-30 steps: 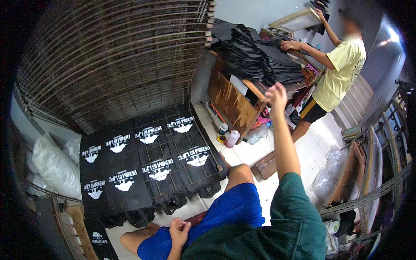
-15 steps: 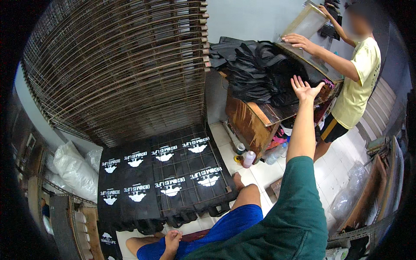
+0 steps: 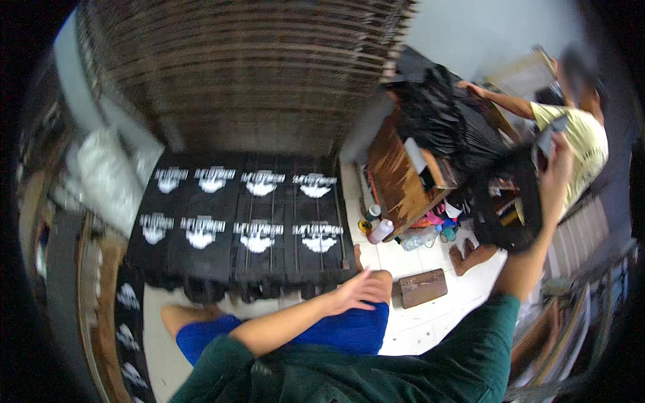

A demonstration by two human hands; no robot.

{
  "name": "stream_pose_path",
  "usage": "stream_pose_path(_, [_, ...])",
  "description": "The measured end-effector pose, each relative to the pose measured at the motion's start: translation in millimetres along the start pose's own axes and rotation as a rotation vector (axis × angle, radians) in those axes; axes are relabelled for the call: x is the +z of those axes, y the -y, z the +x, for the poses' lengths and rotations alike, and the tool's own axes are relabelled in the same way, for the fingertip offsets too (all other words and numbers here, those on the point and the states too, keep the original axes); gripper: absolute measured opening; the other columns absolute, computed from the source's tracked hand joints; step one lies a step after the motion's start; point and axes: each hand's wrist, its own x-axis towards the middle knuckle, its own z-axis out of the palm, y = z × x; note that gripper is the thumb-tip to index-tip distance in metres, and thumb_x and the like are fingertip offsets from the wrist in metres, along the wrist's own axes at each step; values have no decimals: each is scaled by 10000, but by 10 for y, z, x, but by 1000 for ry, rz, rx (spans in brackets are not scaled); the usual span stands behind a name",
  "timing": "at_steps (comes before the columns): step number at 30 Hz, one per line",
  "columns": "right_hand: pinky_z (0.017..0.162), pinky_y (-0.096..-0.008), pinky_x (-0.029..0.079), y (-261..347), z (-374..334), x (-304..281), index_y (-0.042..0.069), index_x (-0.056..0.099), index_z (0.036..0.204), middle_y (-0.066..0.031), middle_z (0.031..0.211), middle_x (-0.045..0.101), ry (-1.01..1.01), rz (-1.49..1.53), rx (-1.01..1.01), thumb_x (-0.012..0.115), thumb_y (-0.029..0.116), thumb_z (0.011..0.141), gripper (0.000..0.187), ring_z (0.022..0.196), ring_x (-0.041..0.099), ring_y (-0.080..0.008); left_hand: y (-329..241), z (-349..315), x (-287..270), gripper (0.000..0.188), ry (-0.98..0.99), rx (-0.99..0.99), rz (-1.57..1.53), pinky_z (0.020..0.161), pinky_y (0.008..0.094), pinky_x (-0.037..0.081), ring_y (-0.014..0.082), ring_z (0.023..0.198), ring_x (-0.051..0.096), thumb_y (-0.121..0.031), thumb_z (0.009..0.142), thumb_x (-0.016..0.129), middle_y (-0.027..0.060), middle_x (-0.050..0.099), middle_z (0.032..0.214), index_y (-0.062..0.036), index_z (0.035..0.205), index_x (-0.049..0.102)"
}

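Observation:
My right hand is raised at the right and closed on a black fabric bag. The bag hangs beside my forearm and is blurred by motion. My left hand is over my bent right knee, fingers spread, holding nothing. In front of me, black bags with white prints lie flat in two rows on a wire rack shelf. On the wooden table at the right, a heap of plain black bags lies in loose layers.
A co-worker in a yellow shirt stands behind the table, one hand by a framed screen. Raised wire racks stand over the printed bags. Bottles and a wooden block are on the tiled floor. Plastic sacks sit at left.
My right hand, open and outstretched before, now grips a black bag and is farther right. My left hand has moved right to my knee. The view has shifted; the co-worker's arm is lower.

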Motion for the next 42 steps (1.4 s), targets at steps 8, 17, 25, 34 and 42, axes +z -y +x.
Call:
stream_pose_path(8, [854, -287, 456, -114, -1986, 1476, -10, 417, 1226, -104, 1121, 546, 240, 293, 358, 422, -7, 737, 489, 974, 556, -200, 429, -89, 727, 1355, 941, -221, -777, 1020, 476, 293, 334, 1265, 340, -948, 444, 261, 187, 300, 1402, 34, 1376, 200])
stream_pose_path(17, [905, -346, 420, -936, -2550, 3049, 38, 457, 1170, -96, 1074, 559, 367, 387, 831, 468, 74, 671, 500, 986, 543, -249, 676, -1133, -301, 855, 32, 435, -836, 1089, 486, 195, 369, 1322, 213, -747, 720, 389, 160, 197, 1450, -155, 1334, 331])
stream_pose_path(25, [863, -397, 478, -1800, -2319, 4268, 48, 428, 1227, -129, 1098, 561, 731, 556, 1005, 447, 45, 643, 584, 977, 567, -277, -168, -1793, -1173, 1033, 190, 735, -1023, 939, 490, 418, 347, 1184, 446, -774, 707, 404, 218, 299, 1388, -1, 1369, 229])
stream_pose_path(34, [894, -400, 453, -2929, -2082, 4656, 88, 405, 1269, -96, 1136, 545, 654, 458, 985, 469, 57, 601, 672, 1018, 538, -273, -1095, -1930, -2544, 529, -780, 547, -186, 552, 297, 488, 195, 553, 587, -478, 907, 422, 139, 620, 672, 15, 854, 610])
stream_pose_path(42, [891, -263, 345, -5340, -3177, 4239, 35, 312, 1348, -86, 1183, 506, 423, -79, 1128, 421, -76, 721, 646, 1047, 468, -181, -638, -1132, -3921, 332, -1064, 308, -190, 443, 276, 481, 180, 511, 579, -252, 945, 434, 149, 598, 735, 74, 932, 496])
